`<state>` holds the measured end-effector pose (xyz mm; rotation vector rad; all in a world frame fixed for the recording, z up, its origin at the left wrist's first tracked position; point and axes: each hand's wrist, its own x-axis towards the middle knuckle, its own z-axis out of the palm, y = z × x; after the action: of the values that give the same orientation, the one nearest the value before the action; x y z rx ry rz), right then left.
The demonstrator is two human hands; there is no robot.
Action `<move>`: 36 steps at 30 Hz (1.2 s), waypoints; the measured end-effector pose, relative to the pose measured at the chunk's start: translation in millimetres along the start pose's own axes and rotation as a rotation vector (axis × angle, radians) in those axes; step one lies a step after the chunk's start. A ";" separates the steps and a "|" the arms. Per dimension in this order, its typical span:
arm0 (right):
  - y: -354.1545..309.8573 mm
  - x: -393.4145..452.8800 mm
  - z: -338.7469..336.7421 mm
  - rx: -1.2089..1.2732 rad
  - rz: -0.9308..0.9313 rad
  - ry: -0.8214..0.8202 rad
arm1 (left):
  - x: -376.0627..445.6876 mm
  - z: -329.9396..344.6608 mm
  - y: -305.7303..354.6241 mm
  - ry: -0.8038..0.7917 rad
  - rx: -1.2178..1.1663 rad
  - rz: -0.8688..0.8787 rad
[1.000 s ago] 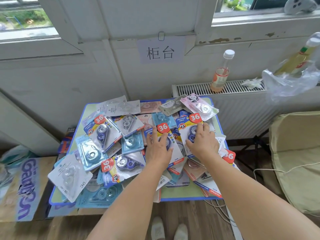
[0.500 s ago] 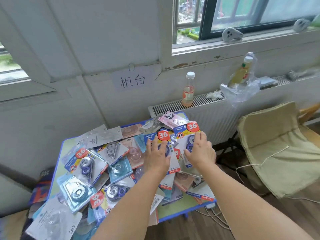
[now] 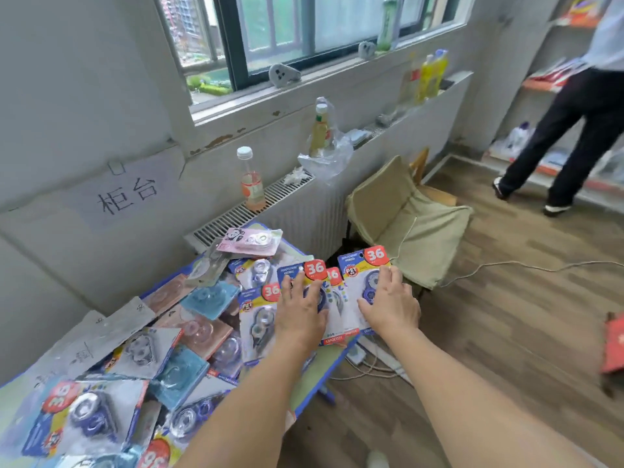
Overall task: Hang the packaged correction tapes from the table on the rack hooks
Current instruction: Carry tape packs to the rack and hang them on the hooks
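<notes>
Two hands in play – the left hand (image 3: 300, 315) and the right hand (image 3: 388, 305), one correction tape pack under each. On the table (image 3: 305, 398), the heap of packs (image 3: 189, 332) is too overlapped to tally exactly – well over a dozen. Red "36" stickers (image 3: 315, 269): at least six readable. One pink panda pack (image 3: 250, 241) on top. Along the radiator, one clear bottle (image 3: 251, 184), one bagged bottle (image 3: 320, 130), two yellow bottles (image 3: 430, 76). One folding chair (image 3: 405, 217). One other person (image 3: 574, 106).

Both hands (image 3: 300, 315) (image 3: 388, 305) forward, fingers spread
</notes>
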<state>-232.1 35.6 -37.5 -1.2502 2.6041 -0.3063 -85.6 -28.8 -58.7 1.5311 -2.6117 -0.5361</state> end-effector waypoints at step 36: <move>566.1 -334.6 -142.2 0.153 1.097 0.438 | -246.9 206.8 577.6 -0.343 0.116 1.172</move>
<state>-488.4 657.6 -24.6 0.4289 3.0632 -0.5594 -490.7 493.3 -33.5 -0.2784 -3.1694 -0.5096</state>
